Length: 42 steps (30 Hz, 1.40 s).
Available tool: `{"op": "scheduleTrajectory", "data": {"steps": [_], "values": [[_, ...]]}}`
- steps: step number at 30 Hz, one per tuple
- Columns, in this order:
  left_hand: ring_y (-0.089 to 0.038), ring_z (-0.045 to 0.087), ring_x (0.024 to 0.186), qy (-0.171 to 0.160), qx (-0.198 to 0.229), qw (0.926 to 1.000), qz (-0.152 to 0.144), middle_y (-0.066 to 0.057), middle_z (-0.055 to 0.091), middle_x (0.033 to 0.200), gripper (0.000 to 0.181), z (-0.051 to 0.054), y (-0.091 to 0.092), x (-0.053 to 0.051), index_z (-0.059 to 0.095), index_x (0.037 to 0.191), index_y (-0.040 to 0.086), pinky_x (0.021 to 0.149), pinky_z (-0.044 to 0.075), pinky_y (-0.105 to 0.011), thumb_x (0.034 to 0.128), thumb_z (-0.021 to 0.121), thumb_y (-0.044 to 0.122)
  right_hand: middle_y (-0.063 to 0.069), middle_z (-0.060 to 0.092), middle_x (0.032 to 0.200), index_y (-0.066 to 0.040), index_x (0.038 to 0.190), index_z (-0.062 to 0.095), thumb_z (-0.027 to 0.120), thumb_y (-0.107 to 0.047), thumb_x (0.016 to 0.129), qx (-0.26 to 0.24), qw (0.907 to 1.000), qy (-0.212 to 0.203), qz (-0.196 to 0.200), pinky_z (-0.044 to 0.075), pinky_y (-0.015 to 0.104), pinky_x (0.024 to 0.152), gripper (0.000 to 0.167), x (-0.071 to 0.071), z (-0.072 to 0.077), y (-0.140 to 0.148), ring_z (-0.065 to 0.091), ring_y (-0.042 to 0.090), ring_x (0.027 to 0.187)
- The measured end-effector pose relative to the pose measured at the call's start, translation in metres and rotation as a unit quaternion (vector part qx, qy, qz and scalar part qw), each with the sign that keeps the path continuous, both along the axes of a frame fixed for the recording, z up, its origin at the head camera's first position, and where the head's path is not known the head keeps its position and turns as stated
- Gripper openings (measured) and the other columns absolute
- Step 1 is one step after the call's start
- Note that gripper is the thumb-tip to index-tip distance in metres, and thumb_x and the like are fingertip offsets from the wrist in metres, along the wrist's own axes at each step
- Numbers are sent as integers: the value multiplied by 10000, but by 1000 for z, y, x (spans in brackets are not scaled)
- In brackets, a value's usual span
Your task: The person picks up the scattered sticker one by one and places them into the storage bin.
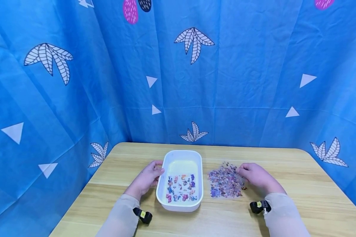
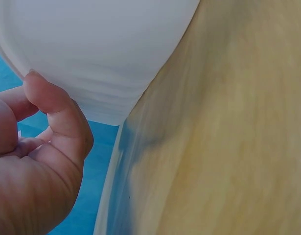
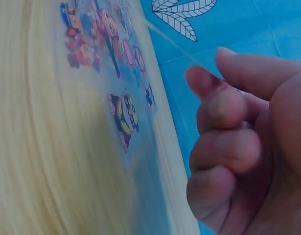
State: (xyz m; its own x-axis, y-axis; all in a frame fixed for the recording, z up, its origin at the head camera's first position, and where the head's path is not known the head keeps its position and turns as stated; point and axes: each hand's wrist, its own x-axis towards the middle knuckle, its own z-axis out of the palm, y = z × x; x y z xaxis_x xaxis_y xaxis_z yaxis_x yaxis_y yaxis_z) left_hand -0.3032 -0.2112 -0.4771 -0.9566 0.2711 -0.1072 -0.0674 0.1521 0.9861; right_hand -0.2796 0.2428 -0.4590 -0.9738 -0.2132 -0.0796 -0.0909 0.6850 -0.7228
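A white plastic tub (image 1: 181, 208) stands on the table, with a sheet of colourful cartoon stickers (image 1: 185, 197) lying inside it. At the tub's left side my left hand (image 1: 146, 179) holds the rim; the left wrist view shows the thumb bent against the tub's outer wall (image 2: 101, 54). To the right of the tub lies a pile of clear sticker sheets (image 1: 223, 184) printed with small cartoon figures. My right hand (image 1: 259, 176) is at the pile's right edge. In the right wrist view its thumb and index finger pinch the thin edge of a transparent sticker sheet (image 3: 123, 117).
The light wooden table (image 1: 308, 187) ends at the back against a blue patterned curtain (image 1: 243, 82). The curtain also hangs along the left and right sides. A black wrist camera (image 1: 143, 215) is strapped to the left sleeve, another wrist camera (image 1: 259, 206) to the right.
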Motion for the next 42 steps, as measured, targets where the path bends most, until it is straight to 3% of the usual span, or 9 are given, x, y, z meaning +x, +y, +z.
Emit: {"op": "scheduleTrajectory", "data": {"steps": [5,7,10,13,19,21,34,42], "values": [[-260,652,909,15,-21,10000,-11,-249,621,1180,476,1,-1,0,419,1473,60,725,560,-331,1047,565,212,39,655,972,-105,941,638,476,-283,1076,255,9996,133,72,499,532,887,276,1,-1,1,620,241,956],[-261,653,903,-8,7,10000,0,-252,622,1178,477,1,-1,0,421,1473,58,717,557,-325,1044,570,205,39,659,996,-106,976,654,492,-263,1068,248,9996,137,78,486,551,911,243,1,-2,2,616,236,977],[-261,651,898,-17,3,10000,-8,-251,621,1174,476,1,-1,1,416,1474,50,705,558,-319,1046,564,197,43,633,916,-98,991,656,504,-235,1058,251,9996,148,44,484,497,870,215,0,-3,1,588,212,881],[-267,652,904,-12,-21,10000,-29,-250,621,1177,477,0,-2,1,410,1476,45,707,562,-321,1049,559,197,61,591,798,-83,998,661,488,-205,1058,190,9996,194,-104,487,434,751,220,-2,-3,0,545,205,737],[-264,655,904,0,5,10000,-64,-259,618,1195,478,0,-2,0,416,1471,54,707,561,-319,1045,568,209,95,533,702,-55,1035,626,428,-239,1087,-479,9973,-81,-550,470,409,580,275,-2,0,-2,468,204,579],[-261,656,902,-6,25,10000,-55,-263,616,1196,474,1,-1,0,419,1470,56,710,559,-319,1044,569,202,81,519,690,-48,1026,612,426,-268,1091,-639,9958,-139,-637,475,411,570,295,-3,2,-3,449,190,556],[-223,649,846,-20,133,9999,-27,-255,618,1162,488,0,1,0,400,1476,26,668,539,-298,1041,566,171,27,478,633,-38,916,570,446,-351,1092,-668,9955,605,-295,429,391,555,380,-3,19,-9,423,187,516],[-224,646,857,-44,129,9999,-4,-250,619,1168,473,-2,0,-1,417,1467,46,672,537,-291,1040,571,178,59,478,634,-80,1076,665,447,-307,1094,-1073,9930,487,-92,444,400,566,315,-4,27,-25,418,175,504]]}}
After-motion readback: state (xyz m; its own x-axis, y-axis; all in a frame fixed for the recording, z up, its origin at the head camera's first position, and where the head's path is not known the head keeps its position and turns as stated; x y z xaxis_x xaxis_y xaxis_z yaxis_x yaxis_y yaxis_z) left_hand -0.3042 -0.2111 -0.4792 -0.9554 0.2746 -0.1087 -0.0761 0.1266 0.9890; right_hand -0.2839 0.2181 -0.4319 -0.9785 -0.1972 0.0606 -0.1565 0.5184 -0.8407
